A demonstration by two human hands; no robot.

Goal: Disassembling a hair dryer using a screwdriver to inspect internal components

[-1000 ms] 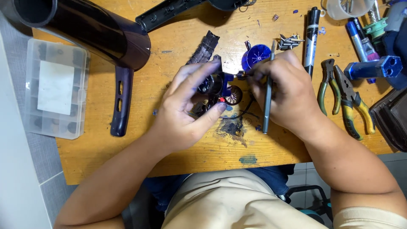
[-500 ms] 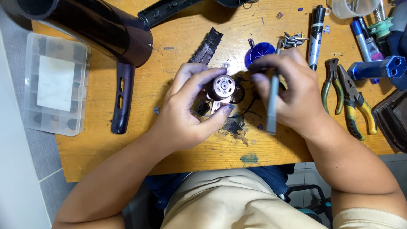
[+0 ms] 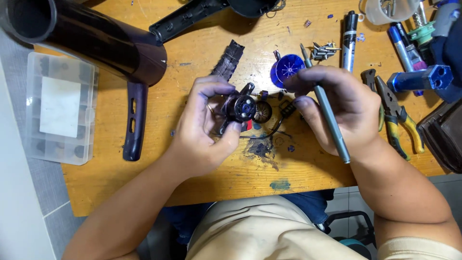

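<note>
My left hand (image 3: 204, 130) pinches a small dark cylindrical motor (image 3: 242, 108) between thumb and fingers, wires trailing from it to the wooden table (image 3: 159, 178). Beside the motor lies a round finned part (image 3: 263, 111). My right hand (image 3: 337, 108) holds a grey screwdriver (image 3: 329, 115), its tip pointing up and away past a blue fan wheel (image 3: 285, 68). The two hands are a short gap apart.
A dark hair dryer shell (image 3: 91, 43) and its handle (image 3: 134, 120) lie at the left, with a clear compartment box (image 3: 60, 108) off the table edge. Loose screws (image 3: 323, 50), a marker (image 3: 349, 33), pliers (image 3: 392, 113) and a blue tool (image 3: 419, 78) crowd the right.
My left hand has turned the motor, so its dark end faces up instead of the silvery one. My right hand has drawn back to the right, tilting the screwdriver.
</note>
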